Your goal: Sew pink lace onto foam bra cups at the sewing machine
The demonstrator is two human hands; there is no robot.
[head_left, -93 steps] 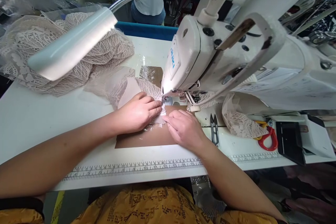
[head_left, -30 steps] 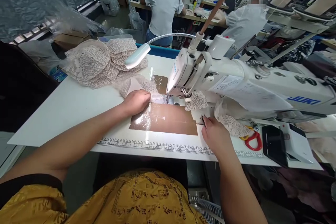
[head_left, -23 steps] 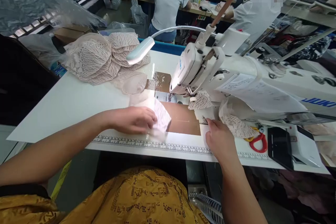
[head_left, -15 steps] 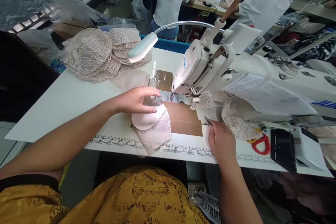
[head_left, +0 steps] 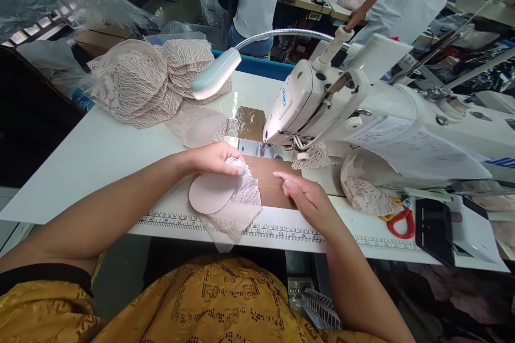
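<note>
My left hand (head_left: 219, 159) is closed, thumb and fingers pinching the upper edge of a pale lace piece (head_left: 246, 193). A smooth, rounded pale pad (head_left: 211, 194) lies against the lace below that hand, and sheer fabric hangs over the table's front edge. To the right, apart from the lace, my right hand (head_left: 308, 195) is closed with its index finger pointing left; anything inside it is hidden. Both hands are in front of the sewing machine (head_left: 298, 99), over a brown plate (head_left: 273, 177) on the white table.
A pile of lace pieces (head_left: 132, 80) sits at the back left, with another sheer piece (head_left: 201, 126) before it. A lamp (head_left: 217, 72) arches over the table. Red-handled scissors (head_left: 402, 222), a phone (head_left: 434, 230) and more lace (head_left: 366, 187) are at right. Two people sit beyond.
My left hand has gone from spread over the pad to pinching the lace edge. My right hand has moved left toward the lace; the small metal snips seen at its fingertips no longer show.
</note>
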